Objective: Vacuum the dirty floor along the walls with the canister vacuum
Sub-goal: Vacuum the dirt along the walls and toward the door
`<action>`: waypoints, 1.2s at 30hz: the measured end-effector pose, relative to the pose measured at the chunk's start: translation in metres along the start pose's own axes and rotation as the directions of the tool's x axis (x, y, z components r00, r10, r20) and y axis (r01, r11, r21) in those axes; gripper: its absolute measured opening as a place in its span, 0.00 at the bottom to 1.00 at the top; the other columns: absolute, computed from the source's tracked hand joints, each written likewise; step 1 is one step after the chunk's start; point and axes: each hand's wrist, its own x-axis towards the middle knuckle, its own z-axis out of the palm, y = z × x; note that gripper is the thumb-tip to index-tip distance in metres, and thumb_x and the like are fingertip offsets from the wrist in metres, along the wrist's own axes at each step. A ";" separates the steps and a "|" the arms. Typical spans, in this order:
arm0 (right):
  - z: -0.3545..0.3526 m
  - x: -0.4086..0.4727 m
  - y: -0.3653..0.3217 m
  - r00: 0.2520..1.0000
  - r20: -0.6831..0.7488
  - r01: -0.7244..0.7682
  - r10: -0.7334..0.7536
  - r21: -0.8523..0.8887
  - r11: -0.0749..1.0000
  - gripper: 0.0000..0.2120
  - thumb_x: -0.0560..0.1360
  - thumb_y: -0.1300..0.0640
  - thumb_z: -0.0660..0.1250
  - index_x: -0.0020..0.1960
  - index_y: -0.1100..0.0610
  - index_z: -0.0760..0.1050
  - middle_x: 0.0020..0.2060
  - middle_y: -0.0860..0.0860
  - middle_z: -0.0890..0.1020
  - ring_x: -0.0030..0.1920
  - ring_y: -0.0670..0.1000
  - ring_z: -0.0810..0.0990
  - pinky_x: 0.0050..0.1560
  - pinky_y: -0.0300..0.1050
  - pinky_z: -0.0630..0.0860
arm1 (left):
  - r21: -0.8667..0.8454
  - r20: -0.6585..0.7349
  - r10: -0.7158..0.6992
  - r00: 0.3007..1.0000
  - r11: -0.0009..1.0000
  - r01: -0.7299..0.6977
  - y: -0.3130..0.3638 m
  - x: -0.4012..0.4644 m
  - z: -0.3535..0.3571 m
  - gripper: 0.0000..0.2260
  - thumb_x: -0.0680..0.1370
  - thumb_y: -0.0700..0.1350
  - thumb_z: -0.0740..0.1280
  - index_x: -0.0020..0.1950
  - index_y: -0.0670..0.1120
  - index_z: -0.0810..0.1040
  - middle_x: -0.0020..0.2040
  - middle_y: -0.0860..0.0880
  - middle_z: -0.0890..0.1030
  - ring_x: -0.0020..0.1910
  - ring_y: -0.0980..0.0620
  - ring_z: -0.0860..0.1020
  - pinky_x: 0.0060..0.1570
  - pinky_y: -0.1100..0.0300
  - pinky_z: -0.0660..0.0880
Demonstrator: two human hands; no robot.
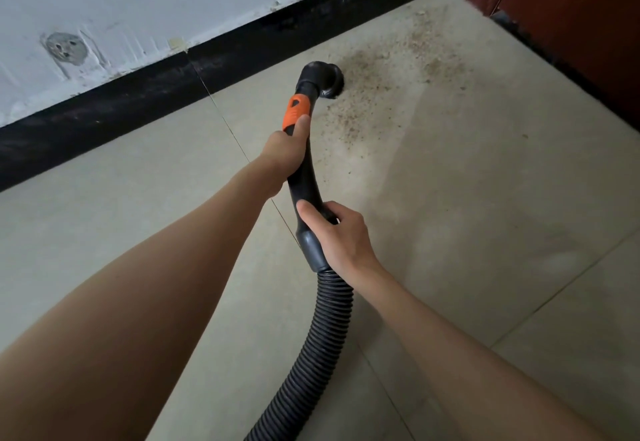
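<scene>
Both hands are gripping a vacuum wand (304, 166): the left hand (282, 154) is curling around it just below the orange collar (294, 113), the right hand (337, 232) is clasping the lower end where the hose (322, 329) joins. Beyond the left hand, the nozzle (329, 82) appears to be resting on the floor (485, 232) at the edge of scattered dirt (398, 69), near the black baseboard (138, 101).

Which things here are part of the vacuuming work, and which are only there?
Job: nozzle, handle, hose, dirt, floor, left hand, right hand.
Just there: wall, baseboard, patched hole, red door.
</scene>
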 end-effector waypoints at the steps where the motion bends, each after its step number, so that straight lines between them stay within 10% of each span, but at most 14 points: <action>1: 0.002 -0.002 0.000 1.000 0.009 -0.003 0.003 -0.005 1.000 0.15 0.74 0.45 0.70 0.36 0.55 0.75 0.32 0.47 0.79 0.36 0.48 0.79 0.41 0.44 0.77 | 0.003 -0.004 0.000 1.000 1.000 0.000 -0.002 -0.002 -0.003 0.21 0.81 0.60 0.52 0.56 0.42 0.66 0.50 0.44 0.74 0.51 0.46 0.74 0.57 0.53 0.73; 21: 0.061 -0.115 0.033 0.979 0.196 0.015 0.062 -0.367 0.930 0.21 0.72 0.39 0.66 0.41 0.58 0.76 0.36 0.53 0.81 0.40 0.53 0.81 0.43 0.50 0.77 | -0.228 -0.073 -0.178 0.981 0.961 0.157 -0.119 -0.109 -0.064 0.32 0.79 0.63 0.52 0.66 0.35 0.68 0.58 0.38 0.77 0.57 0.40 0.76 0.62 0.46 0.72; 36: 0.029 -0.102 0.021 0.986 0.160 -0.024 0.052 -0.169 0.985 0.17 0.76 0.43 0.66 0.40 0.56 0.74 0.35 0.50 0.78 0.37 0.49 0.76 0.41 0.42 0.72 | -0.122 -0.072 -0.093 0.993 0.989 0.084 -0.073 -0.095 -0.033 0.21 0.81 0.59 0.53 0.53 0.40 0.68 0.48 0.44 0.74 0.49 0.45 0.74 0.53 0.53 0.72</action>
